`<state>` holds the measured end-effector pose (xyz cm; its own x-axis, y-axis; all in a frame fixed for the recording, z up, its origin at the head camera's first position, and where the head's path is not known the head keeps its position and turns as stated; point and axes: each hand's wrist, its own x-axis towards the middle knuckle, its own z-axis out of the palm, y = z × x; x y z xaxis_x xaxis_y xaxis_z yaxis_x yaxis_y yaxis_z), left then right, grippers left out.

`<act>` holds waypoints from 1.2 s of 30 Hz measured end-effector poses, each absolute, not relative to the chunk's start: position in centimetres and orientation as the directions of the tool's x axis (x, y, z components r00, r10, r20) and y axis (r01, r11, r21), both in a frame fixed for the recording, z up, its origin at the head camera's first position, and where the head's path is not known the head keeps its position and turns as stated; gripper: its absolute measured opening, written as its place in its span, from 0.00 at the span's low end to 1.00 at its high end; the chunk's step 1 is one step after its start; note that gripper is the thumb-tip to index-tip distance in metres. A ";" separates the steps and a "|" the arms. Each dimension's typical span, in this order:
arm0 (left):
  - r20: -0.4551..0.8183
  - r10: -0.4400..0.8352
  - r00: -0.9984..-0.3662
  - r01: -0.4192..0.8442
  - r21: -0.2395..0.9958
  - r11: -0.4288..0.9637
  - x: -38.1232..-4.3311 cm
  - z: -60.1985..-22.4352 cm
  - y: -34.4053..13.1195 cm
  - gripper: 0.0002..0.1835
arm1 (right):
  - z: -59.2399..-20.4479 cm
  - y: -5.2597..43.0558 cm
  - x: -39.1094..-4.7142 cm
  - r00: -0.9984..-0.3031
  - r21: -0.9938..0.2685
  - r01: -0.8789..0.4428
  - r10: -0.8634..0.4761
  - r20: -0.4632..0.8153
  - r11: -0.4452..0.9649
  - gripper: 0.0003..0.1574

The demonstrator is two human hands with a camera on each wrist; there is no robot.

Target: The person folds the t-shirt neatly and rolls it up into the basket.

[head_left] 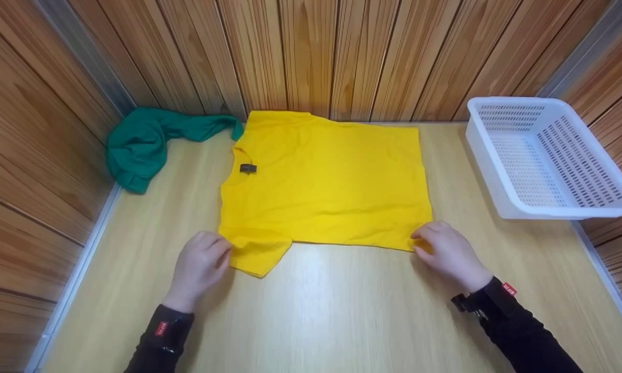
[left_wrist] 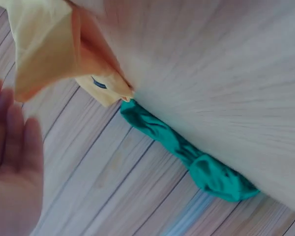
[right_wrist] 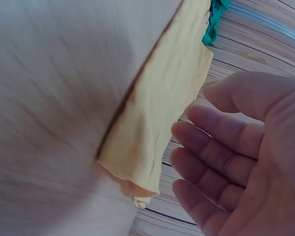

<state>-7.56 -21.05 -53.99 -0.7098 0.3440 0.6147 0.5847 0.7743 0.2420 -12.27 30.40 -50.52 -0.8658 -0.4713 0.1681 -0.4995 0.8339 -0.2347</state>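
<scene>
A yellow T-shirt (head_left: pixel 331 181) lies spread flat on the table, collar to the left and hem to the right. A dark label (head_left: pixel 248 168) shows inside its collar. My left hand (head_left: pixel 199 264) is at the near sleeve (head_left: pixel 259 251); in the left wrist view its fingers (left_wrist: pixel 14 132) look straight, close beside the cloth. At the near hem corner is my right hand (head_left: pixel 450 254). The right wrist view shows that hand's fingers (right_wrist: pixel 211 147) loosely bent, thumb apart, with no cloth visible between them.
Beyond the collar, a crumpled green garment (head_left: pixel 140 145) lies at the back left, one end touching the shirt. A white perforated basket (head_left: pixel 554 160) stands at the back right. Wood-plank walls (head_left: pixel 311 57) enclose the table (head_left: pixel 316 311) on three sides.
</scene>
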 end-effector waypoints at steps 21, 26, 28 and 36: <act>0.309 0.451 -0.837 0.499 0.095 0.861 -7.5 -56.1 -20.7 0.09 | -52.4 29.7 -11.9 -0.861 -0.128 -0.502 -0.481 0.164 0.855 0.12; 0.310 0.432 -0.847 0.486 0.119 0.866 -7.6 -56.2 -20.3 0.09 | -52.9 29.3 -12.1 -0.839 -0.075 -0.525 -0.501 0.215 0.848 0.08; 0.322 0.432 -0.842 0.489 0.120 0.864 -7.6 -56.2 -20.2 0.08 | -52.9 29.2 -12.1 -0.842 -0.074 -0.520 -0.496 0.212 0.851 0.07; 0.340 0.431 -0.836 0.502 0.153 0.851 -7.8 -56.1 -20.0 0.09 | -52.8 29.0 -11.9 -0.852 -0.063 -0.506 -0.488 0.190 0.860 0.06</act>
